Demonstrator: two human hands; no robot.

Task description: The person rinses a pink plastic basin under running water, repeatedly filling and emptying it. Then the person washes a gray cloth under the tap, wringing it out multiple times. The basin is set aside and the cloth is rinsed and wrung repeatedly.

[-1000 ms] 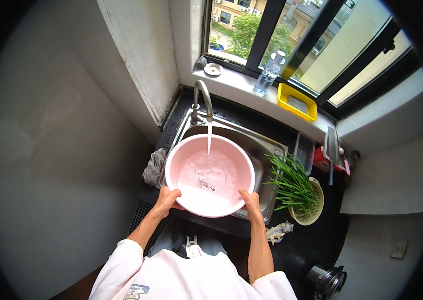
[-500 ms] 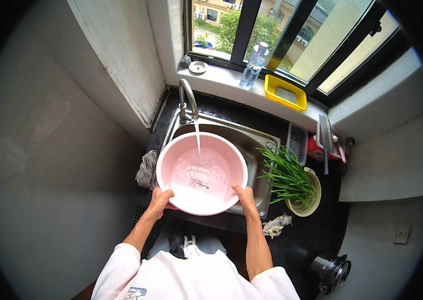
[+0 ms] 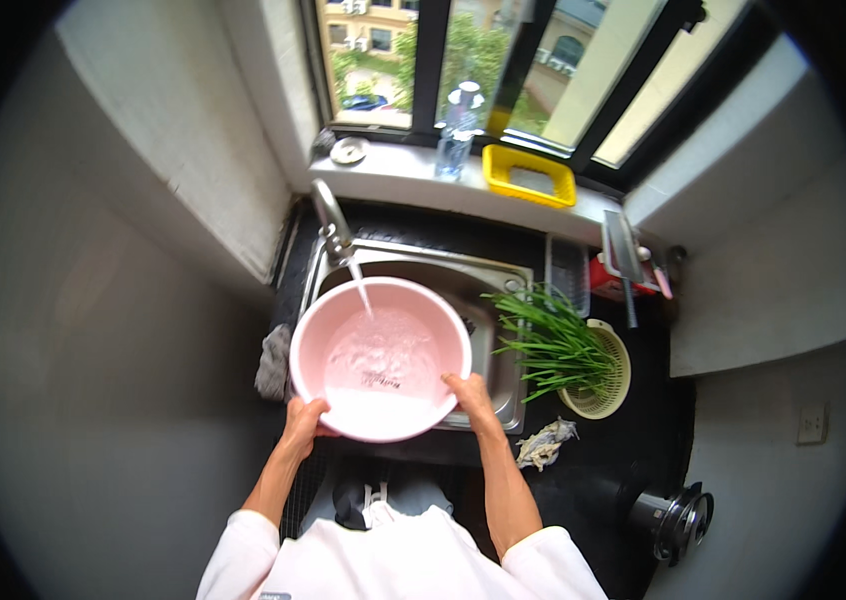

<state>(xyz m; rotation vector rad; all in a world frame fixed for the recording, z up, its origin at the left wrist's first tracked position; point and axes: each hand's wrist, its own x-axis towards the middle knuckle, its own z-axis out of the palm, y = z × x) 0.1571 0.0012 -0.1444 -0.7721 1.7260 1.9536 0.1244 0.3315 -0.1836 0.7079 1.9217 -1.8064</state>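
Head view: a round pink basin (image 3: 310,340) is held over the near left part of a steel sink (image 3: 443,257), under a curved metal tap (image 3: 333,218) whose stream of water (image 3: 363,288) falls inside the far wall. The person's left hand (image 3: 301,422) is clamped on the near left of the rim and the right hand (image 3: 470,392) on the near right, each thumb over the edge; the other fingers are mostly hidden, and from where I stand I cannot tell whether the sink bears any weight. The step in hand appears to be running water into the vessel; the next move, I judge, calls for an even two-handed hold, since the loose water could slop toward whichever side dips. Note the materials: the basin is smooth, probably plastic, with a flared wall and dark printing on its floor, seen through clear, rippled water. Long, slender green stalks (image 3: 553,345) lie across a cream slotted colander (image 3: 626,365), their ends reaching over the sink. A limp grey cloth (image 3: 273,362) lies at the left; a crumpled pale cloth (image 3: 546,445) rests on the black countertop (image 3: 583,470). Behind stand a clear bottle (image 3: 456,140) and a yellow rectangular basket (image 3: 533,193).
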